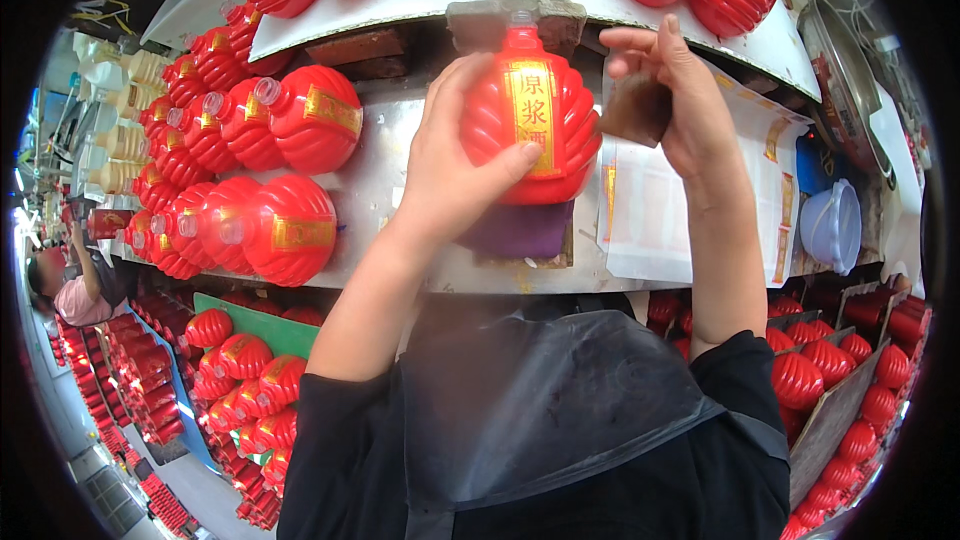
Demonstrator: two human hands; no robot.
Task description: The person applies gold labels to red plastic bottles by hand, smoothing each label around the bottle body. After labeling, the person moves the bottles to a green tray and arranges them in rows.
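Left hand: the left hand (455, 165) grasped the red lantern-shaped bottle (530, 120) from its 9 o'clock side, thumb pressed across the lower front.
Right hand: the right hand (675, 105) was clenched on a small brown pad (635, 108), held just beside the bottle at its 3 o'clock side.
Bottle: it lay just above centre of the view on the metal worktop (385, 180), clear cap pointing to 12 o'clock, and rested on a purple cloth (520, 230) at its 6 o'clock.
Label: a gold label (530, 110) ran down the bottle's front; whether the pad touched it cannot be told.
Finished bottles: labelled red bottles (270, 170) lay stacked on their sides at 9 o'clock of the held bottle, well apart from it.
Label sheets: white backing sheets (660, 210) lay on the worktop at 4 o'clock, beneath the right wrist.
Bowl: a pale plastic bowl (832, 225) sat at 3 o'clock, near the worktop's edge.
Crates: more red bottles (830, 360) filled crates below at 5 o'clock.
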